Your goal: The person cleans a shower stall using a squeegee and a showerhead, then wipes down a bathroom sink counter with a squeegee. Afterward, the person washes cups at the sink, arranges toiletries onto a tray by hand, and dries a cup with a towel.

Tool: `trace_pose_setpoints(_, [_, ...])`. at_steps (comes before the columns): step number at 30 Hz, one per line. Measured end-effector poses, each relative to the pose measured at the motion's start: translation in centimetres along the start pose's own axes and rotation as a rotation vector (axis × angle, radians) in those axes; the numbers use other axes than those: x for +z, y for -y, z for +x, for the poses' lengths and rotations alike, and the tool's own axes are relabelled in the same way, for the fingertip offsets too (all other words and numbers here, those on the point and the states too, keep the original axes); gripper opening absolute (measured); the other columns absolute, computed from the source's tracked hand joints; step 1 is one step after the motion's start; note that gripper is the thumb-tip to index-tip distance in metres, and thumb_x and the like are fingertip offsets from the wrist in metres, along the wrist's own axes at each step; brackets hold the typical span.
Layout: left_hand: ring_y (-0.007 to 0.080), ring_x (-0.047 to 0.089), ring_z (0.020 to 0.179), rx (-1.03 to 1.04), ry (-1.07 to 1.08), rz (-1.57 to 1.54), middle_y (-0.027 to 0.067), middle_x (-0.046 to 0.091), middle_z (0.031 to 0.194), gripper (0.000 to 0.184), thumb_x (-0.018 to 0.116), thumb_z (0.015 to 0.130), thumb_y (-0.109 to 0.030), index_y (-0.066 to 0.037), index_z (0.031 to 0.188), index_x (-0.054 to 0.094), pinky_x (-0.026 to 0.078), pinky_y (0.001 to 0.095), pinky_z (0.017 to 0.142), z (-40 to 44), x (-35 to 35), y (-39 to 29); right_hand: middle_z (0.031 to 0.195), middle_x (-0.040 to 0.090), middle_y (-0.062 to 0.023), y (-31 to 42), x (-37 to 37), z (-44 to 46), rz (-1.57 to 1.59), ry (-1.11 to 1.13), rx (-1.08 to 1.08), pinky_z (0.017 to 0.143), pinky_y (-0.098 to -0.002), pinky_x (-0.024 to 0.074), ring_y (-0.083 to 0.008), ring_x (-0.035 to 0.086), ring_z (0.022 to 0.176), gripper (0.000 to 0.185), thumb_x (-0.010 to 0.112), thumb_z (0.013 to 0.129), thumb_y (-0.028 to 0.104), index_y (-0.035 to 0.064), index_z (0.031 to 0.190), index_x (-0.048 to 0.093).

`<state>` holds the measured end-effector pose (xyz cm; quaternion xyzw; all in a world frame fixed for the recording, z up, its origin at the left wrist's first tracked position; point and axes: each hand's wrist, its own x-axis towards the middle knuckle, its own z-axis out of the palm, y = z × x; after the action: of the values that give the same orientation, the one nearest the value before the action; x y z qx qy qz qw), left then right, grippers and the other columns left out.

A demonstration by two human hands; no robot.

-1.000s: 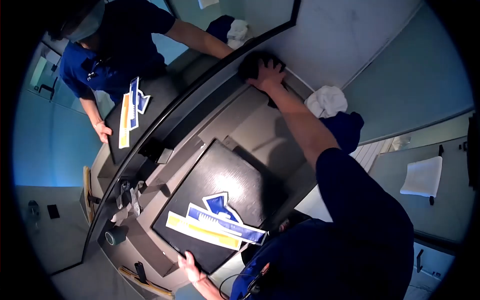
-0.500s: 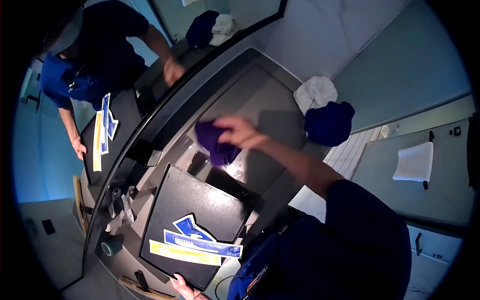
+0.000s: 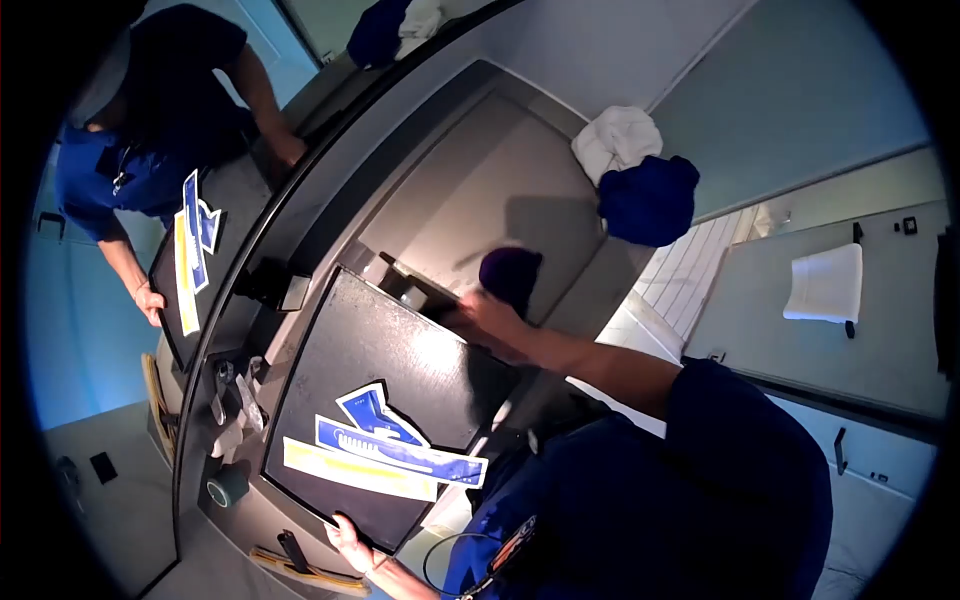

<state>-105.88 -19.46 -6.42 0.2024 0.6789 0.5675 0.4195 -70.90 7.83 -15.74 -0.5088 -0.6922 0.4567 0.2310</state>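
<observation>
My left hand (image 3: 347,540) is closed on the near edge of a black board or tray (image 3: 410,320). On the board lie a yellow-and-white strip packet (image 3: 355,468), a blue-and-white packet with a toothbrush picture (image 3: 400,450), and a smaller blue packet (image 3: 380,413). My right hand (image 3: 490,322) is curled at the board's far right edge, beside the dark opening of a basin. A bunched purple cloth (image 3: 511,278) sticks out from this hand over the grey counter (image 3: 470,190); part of my grip is hidden.
A white cloth bundle (image 3: 617,140) and a dark blue one (image 3: 650,200) sit at the counter's far right end. A mirror runs along the back. Clear-wrapped items (image 3: 240,395), a green cup (image 3: 228,485) and a yellow-edged tray (image 3: 305,572) are at the left.
My right hand has moved with the purple cloth across the counter, right and toward the board's edge. The board has shifted over toward the basin, with my left hand still on it. The view has tilted slightly.
</observation>
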Motion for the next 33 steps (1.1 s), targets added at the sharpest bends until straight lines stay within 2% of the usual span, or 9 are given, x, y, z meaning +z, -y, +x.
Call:
trace_pose_setpoints(4, [0.0232,0.050,0.106,-0.005,-0.006,0.033,0.0133,0.048,0.125,0.054,0.058,0.088,-0.027,0.002,0.130,0.040,0.039,0.0342,0.093,0.8,0.7,0.5,0.112,0.058,-0.0151,1.1,-6.1,-5.9,-0.037,0.119,-0.308,0.090,-0.0375,0.0430,-0.0258,0.056,0.102,0.041,0.067,0.072,0.013,0.0007,0.109,0.058])
trace_pose_setpoints(7, [0.0240,0.051,0.106,-0.005,-0.015,-0.009,0.0146,0.048,0.125,0.055,0.057,0.089,-0.028,0.002,0.131,0.039,0.041,0.0345,0.092,0.6,3.5,-1.5,0.113,0.059,-0.0161,1.7,-12.9,-2.2,0.124,-0.173,-0.144,0.094,-0.0370,0.0417,-0.0269,0.055,0.105,0.050,0.073,0.067,0.019,-0.0011,0.110,0.058])
trace_pose_setpoints(10, [0.0243,0.053,0.103,-0.040,0.027,-0.006,0.0147,0.049,0.124,0.055,0.056,0.089,-0.028,0.002,0.131,0.038,0.044,0.0335,0.088,1.6,4.2,-2.2,0.112,0.056,-0.0152,-2.6,-17.6,0.7,-0.308,-0.381,-0.023,0.091,-0.0423,0.0407,-0.0319,0.052,0.107,0.051,0.075,0.065,0.021,0.0078,0.111,0.059])
trace_pose_setpoints(14, [0.0225,0.058,0.094,0.032,0.080,-0.142,0.0131,0.057,0.112,0.047,0.060,0.088,-0.025,0.003,0.123,0.047,0.047,0.0324,0.083,1.5,9.9,-4.0,0.114,0.048,-0.0095,-4.4,-8.6,-4.3,-0.636,-0.548,-0.070,0.091,-0.0477,0.0362,-0.0325,0.043,0.111,0.052,0.076,0.060,0.018,0.0194,0.109,0.059])
trace_pose_setpoints(18, [0.0221,0.059,0.090,-0.008,0.174,-0.157,0.0125,0.059,0.108,0.044,0.061,0.087,-0.024,0.003,0.120,0.050,0.048,0.0322,0.081,2.3,16.2,-4.1,0.120,0.048,-0.0127,-0.8,-5.4,-7.3,-0.510,-0.204,-0.152,0.094,-0.0465,0.0358,-0.0319,0.043,0.113,0.047,0.068,0.068,0.021,0.0145,0.112,0.057])
trace_pose_setpoints(24, [0.0216,0.062,0.082,-0.172,0.206,-0.293,0.0120,0.063,0.099,0.028,0.062,0.085,-0.013,0.003,0.107,0.056,0.051,0.0339,0.078,2.5,19.1,-1.7,0.120,0.049,-0.0136,-0.7,-4.8,-6.6,0.245,-0.105,0.098,0.095,-0.0464,0.0361,-0.0316,0.045,0.113,0.043,0.062,0.072,0.022,0.0109,0.114,0.055])
trace_pose_setpoints(26, [0.0221,0.059,0.097,-0.140,0.374,-0.289,0.0107,0.058,0.112,0.040,0.056,0.086,-0.003,-0.001,0.125,0.045,0.047,0.0336,0.086,2.0,19.9,-2.2,0.120,0.050,-0.0139,0.0,-4.5,-6.8,0.710,0.012,0.263,0.096,-0.0463,0.0361,-0.0315,0.046,0.113,0.043,0.060,0.074,0.023,0.0096,0.114,0.055])
trace_pose_setpoints(30, [0.0189,0.059,0.092,-0.236,0.388,-0.272,0.0097,0.061,0.107,0.032,0.055,0.086,0.000,0.003,0.118,0.051,0.047,0.0310,0.084,1.6,22.6,-2.7,0.120,0.051,-0.0145,1.6,-0.7,-6.9,1.342,0.285,0.527,0.097,-0.0463,0.0363,-0.0314,0.047,0.112,0.041,0.055,0.077,0.024,0.0072,0.115,0.054])
trace_pose_setpoints(33, [0.0104,0.056,0.083,-0.067,0.349,-0.177,0.0041,0.063,0.095,0.018,0.058,0.087,-0.006,0.001,0.104,0.061,0.044,0.0245,0.077,2.6,24.6,-1.5,0.120,0.052,-0.0149,2.8,2.5,-5.5,1.566,0.427,0.636,0.097,-0.0462,0.0364,-0.0312,0.048,0.112,0.041,0.052,0.080,0.024,0.0054,0.116,0.053])
